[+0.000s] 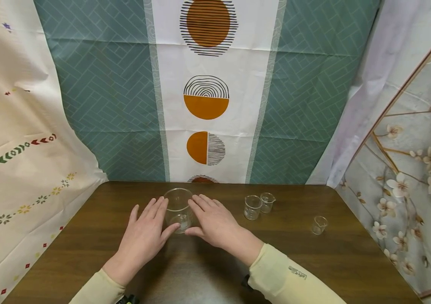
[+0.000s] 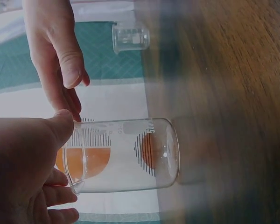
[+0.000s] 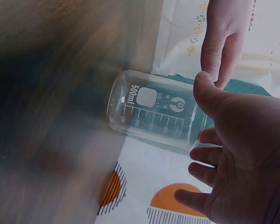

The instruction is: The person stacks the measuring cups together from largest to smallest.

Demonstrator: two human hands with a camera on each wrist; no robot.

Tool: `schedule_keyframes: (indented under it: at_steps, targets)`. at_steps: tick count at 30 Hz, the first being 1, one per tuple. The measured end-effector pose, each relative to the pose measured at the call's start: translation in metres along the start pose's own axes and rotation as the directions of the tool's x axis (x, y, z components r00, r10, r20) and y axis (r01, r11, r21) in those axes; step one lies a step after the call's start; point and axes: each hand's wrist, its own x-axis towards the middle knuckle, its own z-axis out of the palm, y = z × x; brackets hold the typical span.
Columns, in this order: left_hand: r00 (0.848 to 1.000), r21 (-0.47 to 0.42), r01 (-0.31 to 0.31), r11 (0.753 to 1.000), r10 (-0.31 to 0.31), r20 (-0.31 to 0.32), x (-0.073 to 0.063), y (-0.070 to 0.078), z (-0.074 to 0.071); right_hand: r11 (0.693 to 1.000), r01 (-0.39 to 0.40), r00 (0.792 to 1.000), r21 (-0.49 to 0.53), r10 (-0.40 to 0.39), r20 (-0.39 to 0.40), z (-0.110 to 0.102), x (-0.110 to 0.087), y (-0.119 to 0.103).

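Observation:
A large clear glass beaker (image 1: 179, 216) stands upright on the brown table, left of its middle. The marking "500ml" and a white scale show on the beaker (image 3: 154, 109) in the right wrist view. Against its left side, up by the rim, is my left hand (image 1: 145, 232), fingers extended. My right hand (image 1: 215, 221) is at the opposite side of the rim, its fingers also fairly straight. Both thumbs point inward on the near side of the glass. Whether every fingertip touches it, I cannot tell.
Two smaller beakers, one larger (image 1: 252, 207) and one slightly behind it (image 1: 267, 202), stand close together to the right. Farther right is a tiny beaker (image 1: 319, 226). A patterned cloth (image 1: 208, 105) hangs behind the table's far edge, with more cloth on both sides.

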Motion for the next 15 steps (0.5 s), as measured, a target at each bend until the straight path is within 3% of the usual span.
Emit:
schedule_keyframes:
  at_steps: [15]
  targets:
    - [1.0, -0.008, -0.02, 1.0, 0.02, 0.003, 0.002, 0.011, 0.002, 1.0, 0.004, 1.0, 0.022, -0.004, -0.019, -0.002, -0.013, 0.008]
